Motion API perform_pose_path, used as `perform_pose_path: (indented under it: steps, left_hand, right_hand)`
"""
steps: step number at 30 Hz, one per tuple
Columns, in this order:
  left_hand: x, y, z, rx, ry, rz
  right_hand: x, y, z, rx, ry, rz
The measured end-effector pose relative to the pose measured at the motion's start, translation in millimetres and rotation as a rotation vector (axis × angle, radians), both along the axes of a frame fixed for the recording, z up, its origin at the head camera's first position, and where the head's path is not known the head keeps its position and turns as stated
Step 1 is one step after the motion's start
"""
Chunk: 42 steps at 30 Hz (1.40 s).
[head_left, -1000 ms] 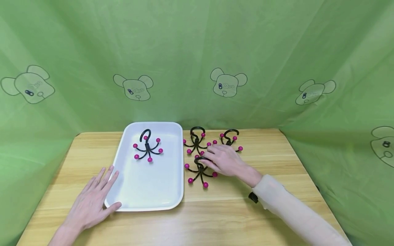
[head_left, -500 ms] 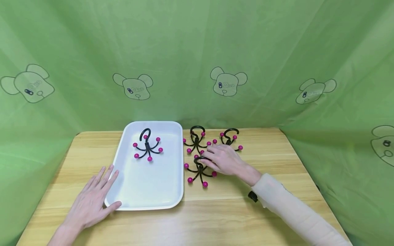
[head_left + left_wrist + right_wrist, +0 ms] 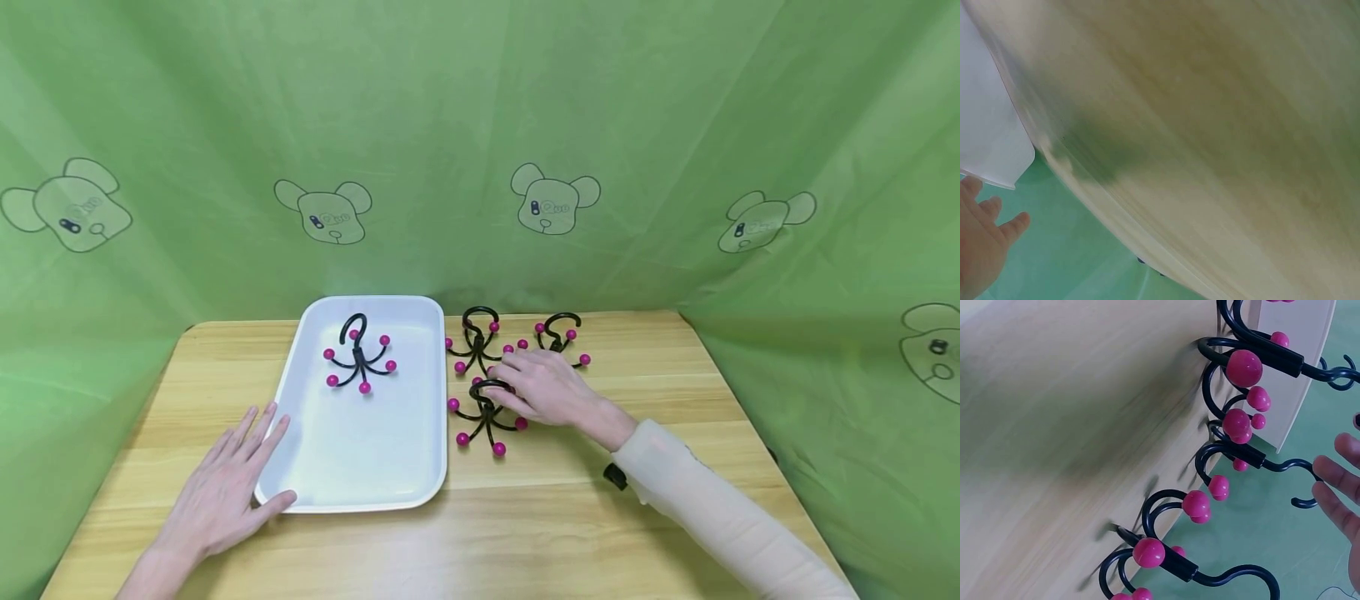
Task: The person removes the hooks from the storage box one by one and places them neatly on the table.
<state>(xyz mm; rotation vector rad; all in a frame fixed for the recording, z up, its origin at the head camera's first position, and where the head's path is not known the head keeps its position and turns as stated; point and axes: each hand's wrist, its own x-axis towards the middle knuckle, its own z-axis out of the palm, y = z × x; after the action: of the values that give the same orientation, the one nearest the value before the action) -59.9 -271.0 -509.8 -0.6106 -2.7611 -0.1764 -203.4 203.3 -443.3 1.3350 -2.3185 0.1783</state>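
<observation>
Hook (image 3: 486, 414) nearest the front, black wire with pink-balled prongs, lies on the wooden surface (image 3: 570, 517) just right of the white tray (image 3: 360, 467); the right hand (image 3: 543, 387) rests over its top loop, fingers bent onto it, though whether they actually pinch it cannot be told. Two more hooks (image 3: 476, 337) (image 3: 561, 333) lie behind it, also right of the tray. Inside the tray, toward its far end, lies one hook (image 3: 358, 358). Left hand (image 3: 225, 492) lies flat with fingers spread against the tray's near left rim.
</observation>
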Motion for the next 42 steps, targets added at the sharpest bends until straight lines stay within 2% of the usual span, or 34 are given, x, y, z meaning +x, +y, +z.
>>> perform_pose_path:
  steps: [8, 15, 21, 25, 29, 35, 42]
  left_hand:
    - [0.2, 1, 0.6, 0.004, -0.009, 0.002]
    - [1.1, 1, 1.6, 0.003, -0.010, 0.003]
    - [1.7, 1, 2.0, 0.002, 0.001, -0.003]
    - [1.7, 1, 1.4, 0.004, 0.008, -0.007]
    - [1.7, 1, 1.2, 0.004, 0.003, -0.006]
    - [1.8, 1, 1.3, 0.004, 0.008, -0.010]
    - [1.1, 1, 1.1, 0.000, 0.011, -0.015]
  right_hand:
    - [2.3, 0, 8.3, 0.030, -0.050, -0.065]
    - [7.5, -8, 29.9, 0.061, -0.086, -0.124]
    - [15.2, -28, 54.6, 0.047, -0.079, -0.130]
    - [18.9, -43, 65.7, 0.054, -0.087, -0.133]
    - [19.6, -59, 74.1, 0.069, -0.117, -0.137]
    - [20.1, -83, 84.2, 0.077, -0.087, -0.129]
    - [18.6, -112, 90.7, 0.112, -0.119, -0.201]
